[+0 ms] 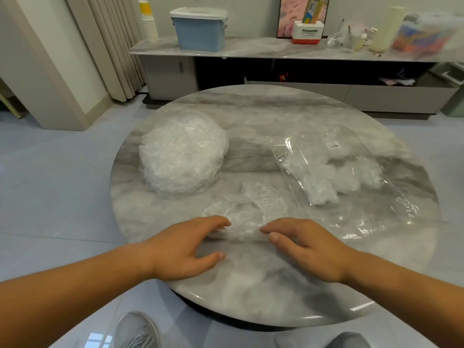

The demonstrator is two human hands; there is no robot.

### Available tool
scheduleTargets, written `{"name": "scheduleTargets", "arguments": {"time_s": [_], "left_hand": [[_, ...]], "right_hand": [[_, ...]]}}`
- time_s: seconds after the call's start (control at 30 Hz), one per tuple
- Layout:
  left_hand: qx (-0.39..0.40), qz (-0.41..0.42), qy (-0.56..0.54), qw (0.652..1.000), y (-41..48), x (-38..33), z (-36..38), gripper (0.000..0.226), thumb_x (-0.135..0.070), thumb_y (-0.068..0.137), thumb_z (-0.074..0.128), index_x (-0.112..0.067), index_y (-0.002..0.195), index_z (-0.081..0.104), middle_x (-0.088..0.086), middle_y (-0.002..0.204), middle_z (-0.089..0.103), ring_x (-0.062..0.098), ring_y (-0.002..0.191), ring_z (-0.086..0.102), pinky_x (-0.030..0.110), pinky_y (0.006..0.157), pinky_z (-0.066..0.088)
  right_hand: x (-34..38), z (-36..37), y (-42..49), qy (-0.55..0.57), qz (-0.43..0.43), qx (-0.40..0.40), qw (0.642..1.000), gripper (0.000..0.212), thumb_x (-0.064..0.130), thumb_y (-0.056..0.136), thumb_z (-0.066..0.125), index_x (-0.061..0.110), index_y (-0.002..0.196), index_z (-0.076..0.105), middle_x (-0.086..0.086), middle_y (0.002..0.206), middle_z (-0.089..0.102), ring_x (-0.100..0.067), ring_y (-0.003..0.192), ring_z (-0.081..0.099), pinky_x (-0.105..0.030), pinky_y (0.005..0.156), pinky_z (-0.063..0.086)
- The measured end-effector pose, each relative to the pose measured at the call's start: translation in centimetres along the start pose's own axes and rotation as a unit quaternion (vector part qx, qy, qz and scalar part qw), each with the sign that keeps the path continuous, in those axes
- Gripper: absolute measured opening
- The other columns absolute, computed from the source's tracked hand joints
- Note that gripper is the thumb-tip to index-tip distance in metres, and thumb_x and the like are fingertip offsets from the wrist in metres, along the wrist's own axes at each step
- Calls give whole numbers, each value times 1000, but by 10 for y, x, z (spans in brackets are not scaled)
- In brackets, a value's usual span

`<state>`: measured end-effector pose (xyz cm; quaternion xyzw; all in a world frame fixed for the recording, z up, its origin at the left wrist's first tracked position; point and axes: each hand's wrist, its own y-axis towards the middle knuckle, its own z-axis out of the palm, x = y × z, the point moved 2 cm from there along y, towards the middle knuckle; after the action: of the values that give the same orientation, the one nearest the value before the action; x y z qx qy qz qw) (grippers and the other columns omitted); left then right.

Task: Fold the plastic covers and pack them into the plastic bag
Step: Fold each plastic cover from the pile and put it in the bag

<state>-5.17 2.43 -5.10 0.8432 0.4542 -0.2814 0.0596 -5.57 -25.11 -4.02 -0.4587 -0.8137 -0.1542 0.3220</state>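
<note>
Crinkled clear plastic cover (pixel 247 213) lay flat on the near half of the table, right in front of the person, its bunched near edge running left to right between both hands while the rest spread away from them toward the table's middle. Left hand (pixel 183 249) lay with its fingers loosely stretched out and fingertips touching the left end of that edge, thumb splayed apart on the tabletop, gripping nothing. Right hand (pixel 310 249) mirrored it, with relaxed fingers touching the right end of the edge and nothing pinched or held. Beneath them was a round table of glossy grey-and-white marble (pixel 251 292). On its far left sat a round heap of crumpled clear plastic covers (pixel 180 154), well apart from the hands. On the right lay a clear flat plastic bag (pixel 351 202) with a small white label (pixel 333 145), its length running diagonally from far left to near right, and white bunched covers were already inside it. Grey shoes (pixel 135 331) showed below the table edge on a pale tiled floor (pixel 57 187). Beyond stood a low marble-topped sideboard (pixel 251 52) carrying a blue lidded plastic storage box (pixel 200 30), a stack of paper cups (pixel 149 25) and a white-and-red Panasonic box (pixel 307 33), with beige pleated curtains (pixel 110 46) to the left.
</note>
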Motion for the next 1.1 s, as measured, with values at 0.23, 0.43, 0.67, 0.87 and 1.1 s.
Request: {"name": "scheduleTargets", "arguments": {"time_s": [0.23,0.43,0.67,0.87,1.1], "left_hand": [[-85,-102,-79,988,17,-1,0,36,-50,92,64,-36,123,51,-17,102,61,1,92,60,18,81,50],[-105,-182,-106,972,27,3,-1,22,-42,88,73,-25,95,61,-6,81,67,2,65,59,18,63,48],[-113,-239,-19,964,30,6,-3,33,-49,83,75,-26,89,52,-7,86,60,11,76,58,27,63,45],[-158,-128,125,971,29,-5,-4,28,-38,90,69,-25,103,48,-7,111,46,18,99,51,26,78,40],[-145,63,37,987,30,-6,1,25,-28,92,52,-38,111,67,-6,153,43,15,143,35,40,115,33]], "right_hand": [[-6,10,21,-7,77,27,997,46,41,104,44,1,98,64,-2,99,66,-15,96,61,-38,93,48],[0,17,31,-77,66,65,993,35,38,106,42,18,115,69,10,111,48,-4,99,56,-20,95,41],[-1,24,32,-122,69,72,988,30,32,106,45,25,126,66,7,112,43,-13,95,58,-24,89,46],[1,25,29,-154,62,67,984,29,32,105,47,26,125,67,5,112,44,-18,91,60,-32,86,51],[7,21,28,-135,74,88,984,33,40,106,41,24,118,68,8,110,43,-10,92,57,-27,90,46]]}}
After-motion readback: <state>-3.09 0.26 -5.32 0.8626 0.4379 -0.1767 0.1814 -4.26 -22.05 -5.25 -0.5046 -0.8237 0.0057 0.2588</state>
